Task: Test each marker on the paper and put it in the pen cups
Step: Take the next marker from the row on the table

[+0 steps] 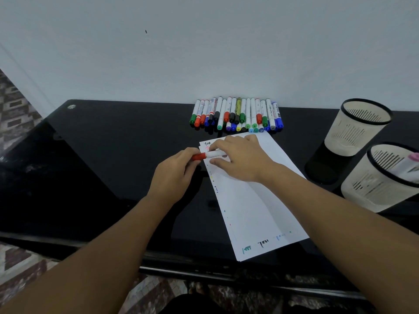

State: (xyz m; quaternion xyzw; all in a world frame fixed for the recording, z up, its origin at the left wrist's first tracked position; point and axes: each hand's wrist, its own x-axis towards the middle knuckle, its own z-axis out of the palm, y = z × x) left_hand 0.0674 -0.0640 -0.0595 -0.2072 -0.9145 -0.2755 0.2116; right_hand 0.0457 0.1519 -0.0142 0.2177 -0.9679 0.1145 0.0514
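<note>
Black glossy counter [113,155] against a pale wall, seen from my head cam. My left hand [174,173] pinches the red cap end of a marker [207,154]; my right hand [238,158] grips its white barrel, fingers curled round it. Marker lies level over the top left corner of the paper [256,214], which carries small colour test marks. Row of unused markers [237,115] lies just beyond the paper by the wall. Two pen cups right: far cup [360,125], near cup [385,177] with a pink-capped marker [410,164] inside.
</note>
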